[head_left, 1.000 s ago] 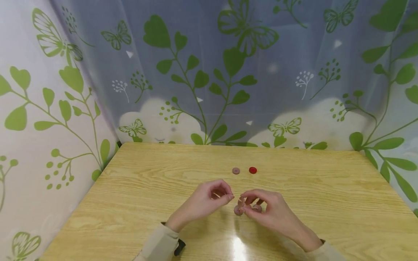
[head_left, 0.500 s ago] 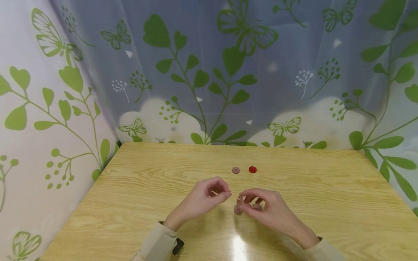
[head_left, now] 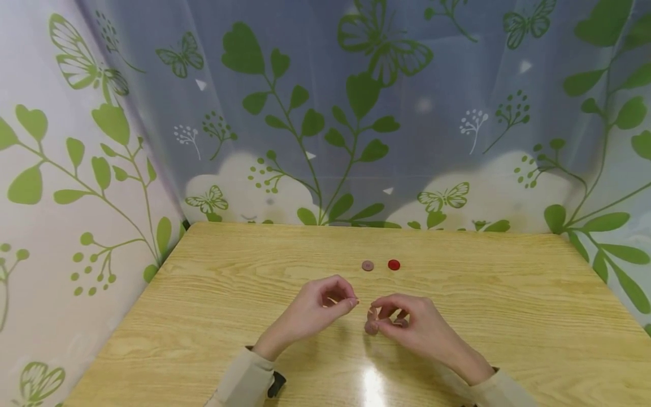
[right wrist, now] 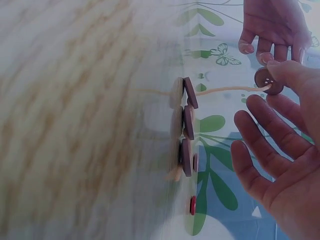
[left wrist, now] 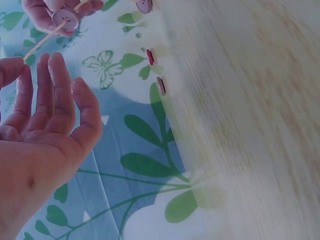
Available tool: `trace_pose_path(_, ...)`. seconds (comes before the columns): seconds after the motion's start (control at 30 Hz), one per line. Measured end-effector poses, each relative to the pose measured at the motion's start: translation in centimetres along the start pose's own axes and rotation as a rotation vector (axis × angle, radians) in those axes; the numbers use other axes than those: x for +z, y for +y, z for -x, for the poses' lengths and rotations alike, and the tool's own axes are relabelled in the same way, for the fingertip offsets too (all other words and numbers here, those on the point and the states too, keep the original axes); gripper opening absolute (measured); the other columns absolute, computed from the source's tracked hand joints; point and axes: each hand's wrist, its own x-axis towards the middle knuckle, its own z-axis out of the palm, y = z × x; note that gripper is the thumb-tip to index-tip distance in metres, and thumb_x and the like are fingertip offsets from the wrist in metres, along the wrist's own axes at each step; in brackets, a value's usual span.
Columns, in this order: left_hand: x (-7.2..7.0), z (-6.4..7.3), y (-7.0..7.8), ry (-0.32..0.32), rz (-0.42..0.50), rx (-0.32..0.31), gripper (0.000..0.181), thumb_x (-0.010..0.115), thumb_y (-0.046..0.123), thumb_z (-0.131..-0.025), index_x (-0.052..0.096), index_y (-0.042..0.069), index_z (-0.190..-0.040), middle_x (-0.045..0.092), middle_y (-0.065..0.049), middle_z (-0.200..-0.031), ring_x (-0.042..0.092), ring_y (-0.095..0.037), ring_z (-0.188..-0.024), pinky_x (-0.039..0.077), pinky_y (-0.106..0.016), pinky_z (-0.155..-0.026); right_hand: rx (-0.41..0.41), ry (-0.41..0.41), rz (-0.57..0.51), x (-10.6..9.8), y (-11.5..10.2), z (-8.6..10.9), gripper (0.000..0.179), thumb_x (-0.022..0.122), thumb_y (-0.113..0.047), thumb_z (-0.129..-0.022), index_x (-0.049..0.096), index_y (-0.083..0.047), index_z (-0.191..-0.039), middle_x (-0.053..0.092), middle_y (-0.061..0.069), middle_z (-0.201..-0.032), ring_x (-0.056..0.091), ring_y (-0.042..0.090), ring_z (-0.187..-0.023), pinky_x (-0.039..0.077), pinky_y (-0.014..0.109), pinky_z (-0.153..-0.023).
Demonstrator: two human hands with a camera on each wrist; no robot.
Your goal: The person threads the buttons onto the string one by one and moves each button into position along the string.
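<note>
Nearer the person than the red button (head_left: 394,264): left hand (head_left: 311,312) pinching cord (left wrist: 44,40), right hand (head_left: 421,325) pinching threaded button (right wrist: 263,79). Left hand has edged slightly away from right; cord probably being drawn through.

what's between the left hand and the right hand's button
A pale string runs from the left hand to the button, in the left wrist view.

At the far edge of the wooden table (head_left: 234,282) hangs a blue-grey cloth (head_left: 325,73) with green leaves (head_left: 363,95) and butterflies (head_left: 181,53); a paler cloth (head_left: 76,220) flanks the left edge; glare (head_left: 372,384) lies near the front.
</note>
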Motion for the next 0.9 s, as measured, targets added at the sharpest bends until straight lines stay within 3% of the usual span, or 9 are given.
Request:
trace_pose_path(0.27, -0.04, 0.05, -0.09, 0.0, -0.003, -0.003, 0.004, 0.066, 0.021, -0.099, 0.069, 0.019, -0.101, 0.074, 0.001, -0.104, 0.067, -0.009, -0.095, 0.056, -0.026, -0.082, 0.006, -0.022, 0.005, 0.24, 0.2, -0.05, 0.023, 0.075, -0.005, -0.089, 0.075, -0.014, -0.111, 0.077, -0.005, -0.092, 0.067, -0.001, -0.082, 0.059, 0.024, -0.066)
trace_pose_path(0.9, -0.2, 0.03, -0.19, -0.01, 0.026, 0.017, 0.006, 0.066, 0.022, -0.1, 0.068, 0.016, -0.102, 0.074, -0.011, -0.108, 0.067, -0.009, -0.093, 0.056, -0.026, -0.083, 0.015, -0.124, -0.007, 0.55, 0.31, -0.57, 0.014, 0.075, -0.011, -0.093, 0.076, -0.011, -0.107, 0.078, -0.004, -0.096, 0.07, 0.002, -0.085, 0.063, 0.028, -0.072)
